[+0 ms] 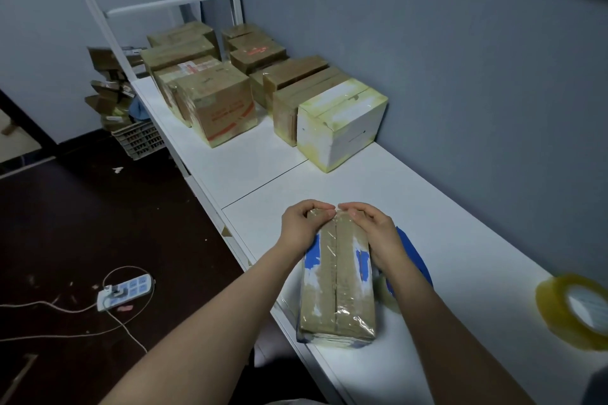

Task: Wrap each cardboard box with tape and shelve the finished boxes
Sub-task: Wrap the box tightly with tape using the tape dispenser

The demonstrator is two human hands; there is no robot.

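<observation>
Taped cardboard box (337, 276) lengthwise on white counter (444, 223), left hand (301, 223) and right hand (371, 230) gripping its far end, fingertips curled over.

View: one head-worn wide-angle camera.
Facing: forward and down along the counter (362, 191), wall (427, 43) on the right.
Nearness: close above the held box (339, 289); floor (82, 223) at left.

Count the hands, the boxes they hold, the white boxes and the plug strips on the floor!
Hands: 2, left hand and right hand
Held box: 1
White box: 1
Plug strip: 1
Total: 5
</observation>
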